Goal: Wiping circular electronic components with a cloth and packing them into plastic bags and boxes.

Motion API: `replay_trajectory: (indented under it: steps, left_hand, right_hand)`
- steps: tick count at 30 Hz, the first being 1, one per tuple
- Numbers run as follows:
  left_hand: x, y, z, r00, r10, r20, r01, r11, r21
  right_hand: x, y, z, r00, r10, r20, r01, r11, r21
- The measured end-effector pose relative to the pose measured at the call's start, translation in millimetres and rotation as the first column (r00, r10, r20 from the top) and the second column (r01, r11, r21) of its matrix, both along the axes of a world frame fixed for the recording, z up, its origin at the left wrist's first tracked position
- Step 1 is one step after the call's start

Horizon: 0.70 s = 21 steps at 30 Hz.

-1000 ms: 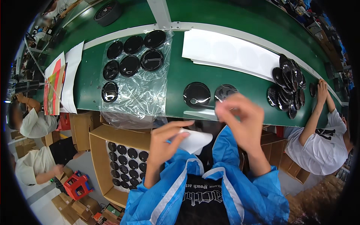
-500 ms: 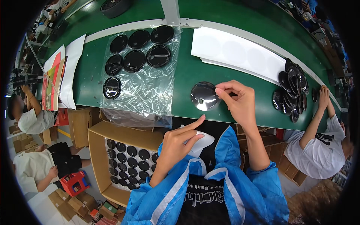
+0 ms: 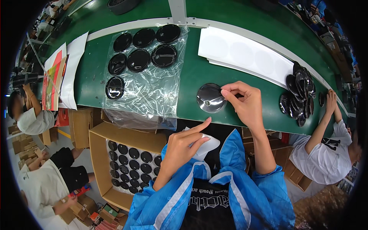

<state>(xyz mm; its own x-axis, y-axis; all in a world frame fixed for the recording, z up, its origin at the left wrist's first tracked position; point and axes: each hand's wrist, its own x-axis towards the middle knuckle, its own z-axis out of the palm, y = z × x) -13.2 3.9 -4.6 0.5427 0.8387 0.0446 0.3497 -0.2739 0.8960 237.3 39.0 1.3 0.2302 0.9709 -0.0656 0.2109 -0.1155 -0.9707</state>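
My right hand (image 3: 245, 101) pinches the right rim of a glossy black round disc (image 3: 207, 102) between thumb and fingertips. The disc has a small round spot near its middle and sits at the table's front edge. My left hand (image 3: 182, 147) is below that edge, index finger pointing toward the disc and the other fingers curled in. From the curled fingers hangs a white piece (image 3: 209, 145), paper or cloth, I cannot tell which. Several black discs (image 3: 138, 60) lie in rows on a clear plastic sheet (image 3: 149, 90) to the left.
A heap of black discs (image 3: 297, 92) and a stack of white sheets (image 3: 245, 53) with round outlines are at the right of the green table (image 3: 188, 84). An open carton (image 3: 126, 132) of dark discs stands below left. Another person's hands (image 3: 331, 101) are at the far right.
The disc's tilt differs slightly, still in my right hand; my left hand stays much the same. At the lower left, a person in a light shirt has moved over a red stool.
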Motion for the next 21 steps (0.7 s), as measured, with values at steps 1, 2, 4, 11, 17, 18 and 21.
replay_trajectory:
  steps: [1, 2, 4, 11, 17, 18, 21]
  left_hand:
    - [0.3, -0.1, -0.1, 1.0, 0.004, 0.009, -0.004, 1.0, 0.003]
    - [0.3, -0.1, 0.5, 1.0, 0.003, 0.01, -0.003, 1.0, 0.003]
    - [0.3, 0.6, 4.3, 1.0, -0.005, -0.016, 0.005, 1.0, -0.016]
    - [-13.4, -8.2, -12.9, 0.986, 0.059, 0.159, -0.035, 0.988, -0.151]
    - [-64.1, -33.0, -78.6, 0.948, 0.319, -0.01, -0.275, 0.802, -0.529]
    - [-72.4, -35.0, -91.1, 0.934, 0.358, 0.005, -0.292, 0.77, -0.567]
    - [-88.3, -34.8, -115.1, 0.904, 0.426, 0.035, -0.309, 0.708, -0.635]
  right_hand:
    - [-0.9, 0.6, 0.0, 1.0, -0.001, 0.008, 0.0, 1.0, 0.014]
    - [-1.5, 0.9, 0.6, 1.0, -0.001, 0.016, 0.001, 1.0, 0.029]
    - [-0.9, -2.2, 6.9, 0.997, 0.004, 0.071, -0.004, 1.0, -0.006]
    - [-3.4, -34.6, 45.3, 0.682, -0.133, 0.719, -0.074, 0.965, 0.25]
    - [15.5, -31.0, 53.2, 0.693, 0.099, 0.714, -0.124, 0.992, -0.017]
    - [15.6, -25.8, 56.5, 0.755, 0.135, 0.641, -0.123, 0.99, -0.063]
    - [-11.5, -11.0, 49.7, 0.709, 0.148, 0.689, -0.223, 0.975, 0.02]
